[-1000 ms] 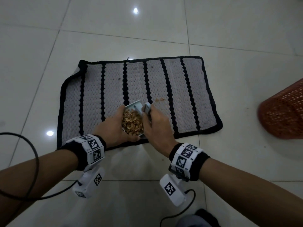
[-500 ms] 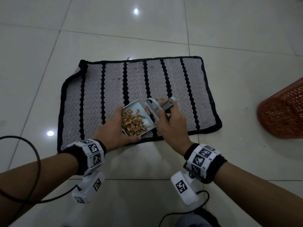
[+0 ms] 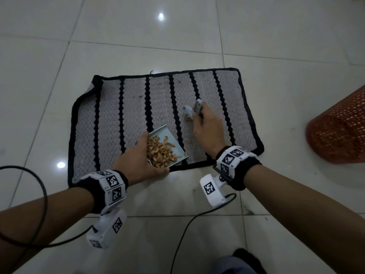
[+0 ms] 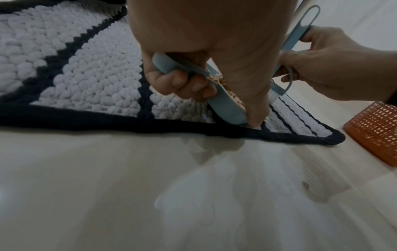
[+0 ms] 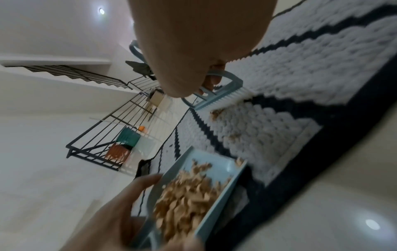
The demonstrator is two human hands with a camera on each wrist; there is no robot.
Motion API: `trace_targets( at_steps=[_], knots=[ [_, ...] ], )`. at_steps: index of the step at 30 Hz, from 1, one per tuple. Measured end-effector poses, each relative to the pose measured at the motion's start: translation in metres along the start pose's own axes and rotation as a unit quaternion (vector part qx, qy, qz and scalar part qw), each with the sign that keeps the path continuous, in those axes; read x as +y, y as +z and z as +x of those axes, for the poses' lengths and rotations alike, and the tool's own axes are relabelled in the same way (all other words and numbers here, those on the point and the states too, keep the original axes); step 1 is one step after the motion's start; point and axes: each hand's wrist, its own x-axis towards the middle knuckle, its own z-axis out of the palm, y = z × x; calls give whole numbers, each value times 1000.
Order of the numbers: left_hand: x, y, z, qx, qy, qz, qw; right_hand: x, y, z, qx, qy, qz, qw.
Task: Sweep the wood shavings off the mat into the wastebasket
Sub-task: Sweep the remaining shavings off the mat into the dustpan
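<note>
A grey mat with black stripes lies on the tiled floor. My left hand grips a pale blue dustpan at the mat's near edge; the pan holds a heap of wood shavings. My right hand grips a small pale blue brush, bristles down on the mat beyond and to the right of the pan. A small clump of shavings lies just in front of the brush. The orange mesh wastebasket stands on the floor to the right of the mat.
Black cables trail from both wrist cameras across the floor near me. A dark shoe tip shows at the bottom. In the right wrist view a black metal railing and coloured crates stand far off.
My right hand has lifted the brush away from the dustpan and carried it farther out and to the right on the mat. The left hand keeps the loaded dustpan at the near edge.
</note>
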Motion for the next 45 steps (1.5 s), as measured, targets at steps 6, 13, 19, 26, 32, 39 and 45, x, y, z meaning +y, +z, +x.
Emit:
trace_targets(
  at_steps=[6, 13, 19, 26, 32, 39, 45],
  knots=[
    [1, 3, 0, 7, -4, 2, 1000, -28, 9, -55, -57, -49, 40, 996],
    [1, 8, -4, 4, -3, -31, 1000, -19, -19, -50, 35, 26, 79, 996],
    [1, 4, -4, -7, 15, -23, 1000, 17, -22, -32, 106, 83, 19, 991],
    [6, 4, -7, -7, 12, -16, 1000, -7, 0, -63, 8, 3, -5, 1000],
    [4, 7, -6, 6, 14, -22, 1000, -29, 16, -89, -64, -73, 29, 995],
    [0, 16, -10, 7, 9, -63, 998, -33, 6, -93, -24, -97, 66, 993],
    [2, 31, -17, 38, -14, -129, 991, -13, -14, -52, 64, -23, 47, 997]
  ],
)
